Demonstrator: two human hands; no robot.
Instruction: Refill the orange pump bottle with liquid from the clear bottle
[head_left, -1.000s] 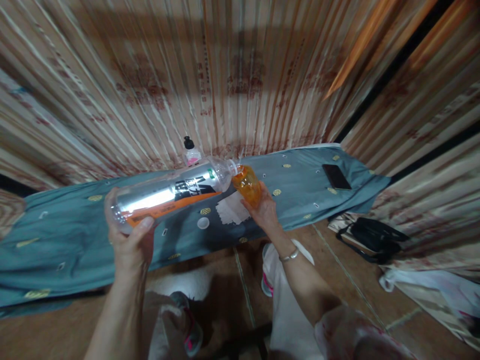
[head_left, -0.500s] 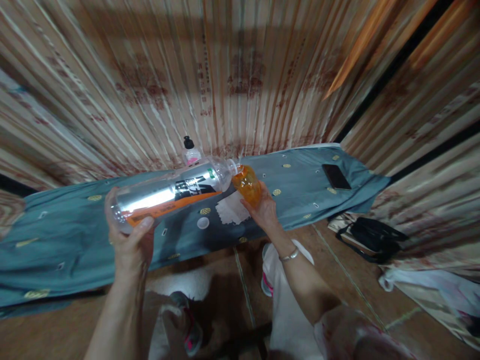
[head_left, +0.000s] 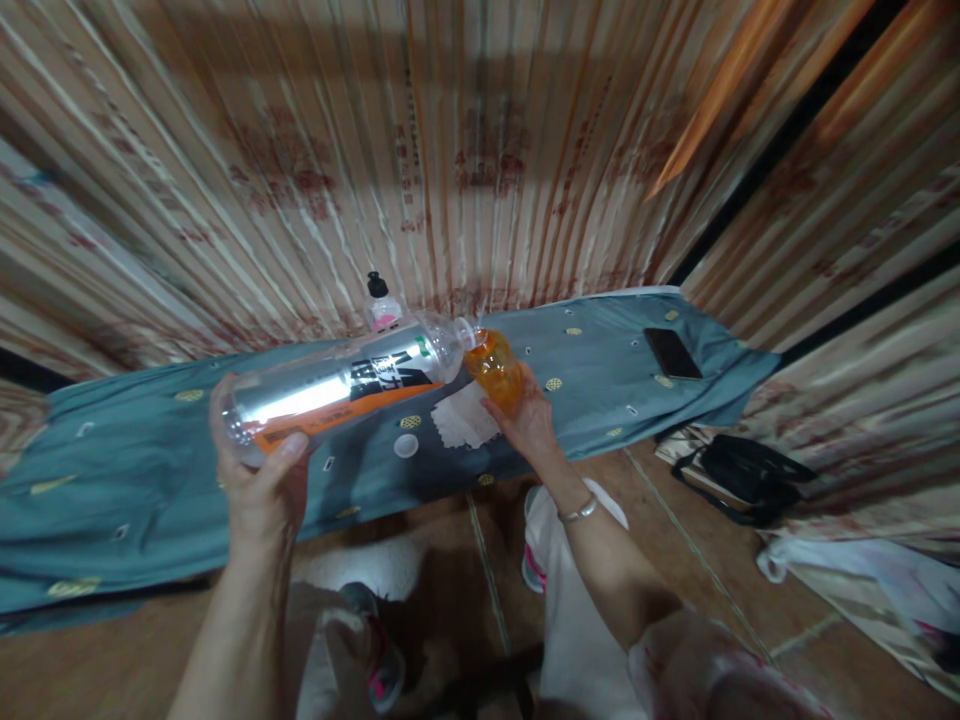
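My left hand (head_left: 262,480) is wrapped round the base of a large clear plastic bottle (head_left: 337,390) with a silver, black and orange label. The bottle is tipped nearly level, its neck pointing right. At its mouth is an orange see-through container (head_left: 495,368), which my right hand (head_left: 529,420) grips from the right. Whether liquid passes between them I cannot tell. Below, on the cloth, lie a white napkin (head_left: 463,418) and a small round white cap (head_left: 406,446). Behind the bottle stands a small pink-and-clear bottle (head_left: 381,303) with a black top.
A teal patterned cloth (head_left: 600,390) covers the long narrow table. Toward its right end lies a dark phone (head_left: 673,354). On the tiled floor to the right sits a black bag (head_left: 750,475). Pleated curtains (head_left: 480,150) hang close behind the table.
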